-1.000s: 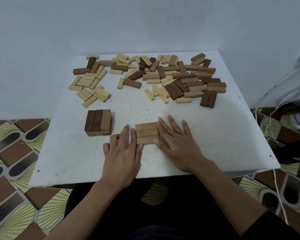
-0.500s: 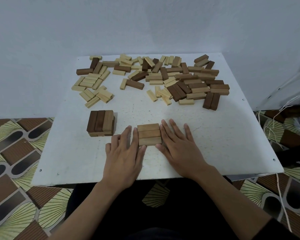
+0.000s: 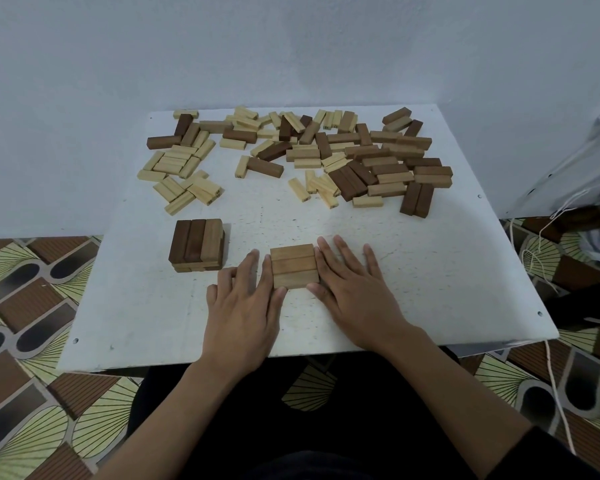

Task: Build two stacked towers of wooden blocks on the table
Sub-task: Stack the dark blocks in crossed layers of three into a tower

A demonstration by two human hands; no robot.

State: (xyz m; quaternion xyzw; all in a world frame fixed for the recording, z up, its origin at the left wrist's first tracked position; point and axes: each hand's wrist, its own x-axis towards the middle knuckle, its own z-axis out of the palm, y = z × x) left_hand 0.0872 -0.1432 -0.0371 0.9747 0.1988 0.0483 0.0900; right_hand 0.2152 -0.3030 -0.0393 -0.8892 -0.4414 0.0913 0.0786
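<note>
Barely anything's shifted in the last sec. My left hand (image 3: 243,306) and right hand (image 3: 354,289) still lie flat on the worktop (image 3: 430,271), one each side of the row of three blocks (image 3: 294,266). Fingers are straight & spread, and the inner fingers touch the row's short ends. Grip state, both sides: spread, nothing pinched or lifted.

The row sits where it did, near the front edge, approx centre. It's three mid-brown blocks side by side w/ no gaps I can make out. So the only change is a squeeze settling, which I read as squaring up the base layer of tower no. 2.

Tower no. 1, the left stack (image 3: 197,245), stands apart to the left and is untouched. It shows two layers, the top one crosswise to the lower. The loose pile (image 3: 309,157) at the back of the worktop looks the same too.

For the task it's early days. Base 2 looks ready, the next layer should prob. go crosswise on it, and the blocks for that lie at the back, well apart from my hands.
</note>
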